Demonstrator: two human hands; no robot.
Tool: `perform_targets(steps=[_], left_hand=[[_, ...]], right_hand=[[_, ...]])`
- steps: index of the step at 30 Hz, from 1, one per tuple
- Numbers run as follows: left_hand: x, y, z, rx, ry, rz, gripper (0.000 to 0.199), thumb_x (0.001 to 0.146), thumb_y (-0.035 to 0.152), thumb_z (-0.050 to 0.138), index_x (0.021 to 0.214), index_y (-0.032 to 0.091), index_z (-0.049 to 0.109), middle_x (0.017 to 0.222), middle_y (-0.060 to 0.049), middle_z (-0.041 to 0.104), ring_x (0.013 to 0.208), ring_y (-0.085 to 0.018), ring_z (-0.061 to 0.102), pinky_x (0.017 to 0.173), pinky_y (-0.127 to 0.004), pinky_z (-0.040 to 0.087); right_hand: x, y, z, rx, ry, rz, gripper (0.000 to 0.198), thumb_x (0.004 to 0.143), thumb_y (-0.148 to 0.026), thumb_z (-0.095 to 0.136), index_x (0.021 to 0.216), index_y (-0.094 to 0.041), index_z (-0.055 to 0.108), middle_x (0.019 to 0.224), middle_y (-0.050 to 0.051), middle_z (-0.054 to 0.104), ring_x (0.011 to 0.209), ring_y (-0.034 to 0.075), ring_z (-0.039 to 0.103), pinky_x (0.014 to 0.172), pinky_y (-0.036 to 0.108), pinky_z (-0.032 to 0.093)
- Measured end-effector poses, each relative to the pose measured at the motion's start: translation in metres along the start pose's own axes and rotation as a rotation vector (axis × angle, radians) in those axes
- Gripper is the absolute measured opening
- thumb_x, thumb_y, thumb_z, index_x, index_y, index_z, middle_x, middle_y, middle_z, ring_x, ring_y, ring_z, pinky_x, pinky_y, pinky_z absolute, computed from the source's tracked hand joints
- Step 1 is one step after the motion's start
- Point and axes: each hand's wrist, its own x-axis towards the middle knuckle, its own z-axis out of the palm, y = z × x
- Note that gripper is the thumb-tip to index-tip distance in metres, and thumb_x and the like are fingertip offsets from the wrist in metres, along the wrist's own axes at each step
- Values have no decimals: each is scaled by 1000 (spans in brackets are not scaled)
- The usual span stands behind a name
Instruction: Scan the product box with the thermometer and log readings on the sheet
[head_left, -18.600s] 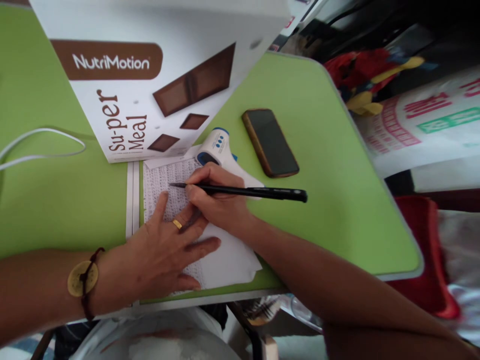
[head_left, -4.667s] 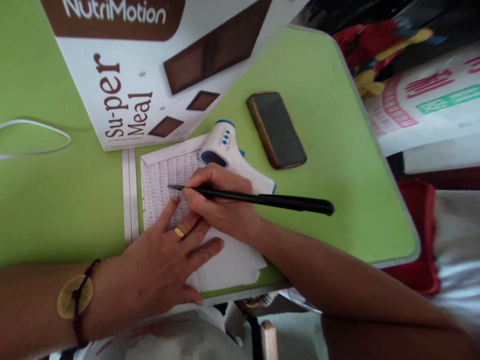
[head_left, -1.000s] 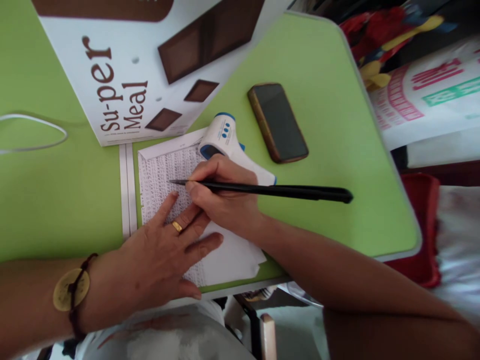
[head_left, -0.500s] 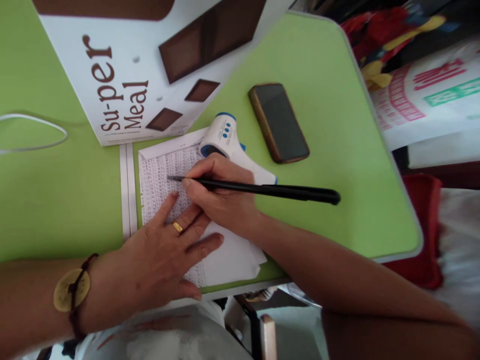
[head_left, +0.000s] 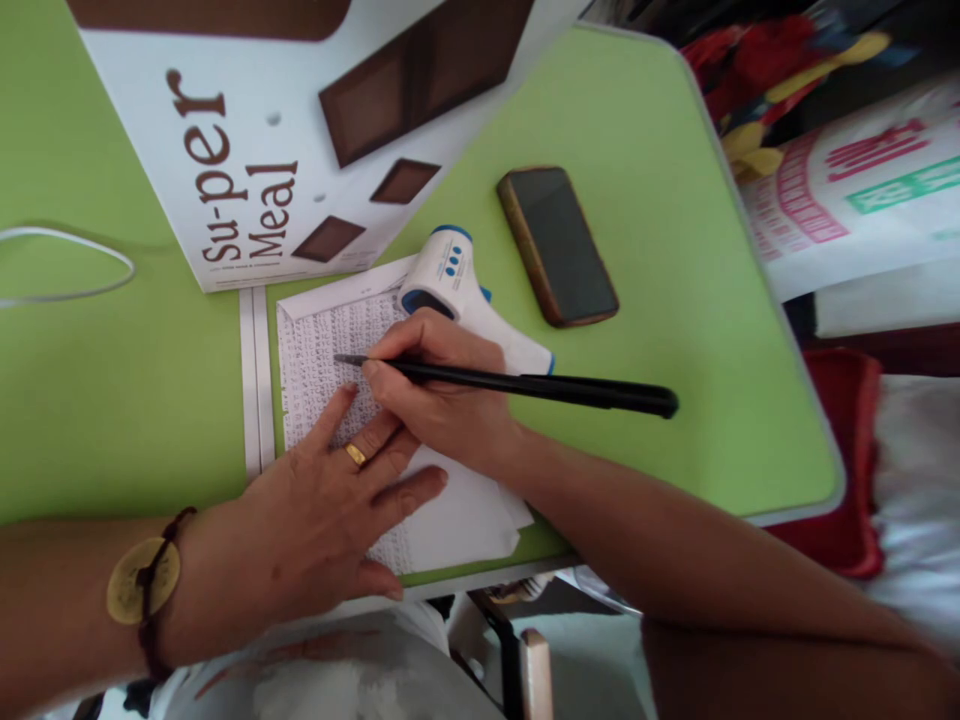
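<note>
Between the fingers of my right hand (head_left: pixel 442 385) is a black pen (head_left: pixel 555 387), its tip touching or just above a sheet of paper (head_left: pixel 465 515) filled with rows of small handwriting. My left hand (head_left: pixel 322 500) lies flat with spread fingers across the lower part of that paper, its fingertips close to the right hand. Part of the writing is hidden under both hands. A white and blue infrared thermometer (head_left: pixel 450 270) rests on the paper's upper right, its handle partly behind my right hand.
A smartphone (head_left: pixel 562 245) in a brown case lies on the green table (head_left: pixel 675 300). Behind the paper stands a white box (head_left: pixel 247 120) printed "Su-per Meal". At left is a white cable (head_left: pixel 97 242); past the right edge are a printed bag (head_left: pixel 862 190) and a red container (head_left: pixel 844 450).
The pen's back end has tipped slightly lower, and my right hand has shifted a little. My left hand and the paper stay where they were.
</note>
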Motion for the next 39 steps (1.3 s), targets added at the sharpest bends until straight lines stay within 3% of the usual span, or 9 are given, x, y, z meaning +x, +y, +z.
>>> perform_targets(steps=[9,14,39], left_hand=[[-1,0,1,-6,21,0,88,75,76,69,142,22,51,149,-15,44,143,-35,30,118,-61,21],[-1,1,1,-2,22,0,87,76,76,68,142,22,51,147,-14,45,143,-35,30,117,-61,23],[-1,0,2,-3,38,6,89,74,77,69,141,22,51,147,-14,45,144,-36,28,117,-62,23]], right_hand=[[1,3,1,3,64,-61,13,78,-15,58,70,-24,52,61,-4,57,51,10,51,48,24,45],[1,2,1,9,27,-98,15,78,-13,57,70,-23,50,59,-5,56,50,10,52,47,23,44],[0,2,-1,29,41,-46,14,76,-13,56,68,-23,49,58,-4,54,51,11,50,48,25,44]])
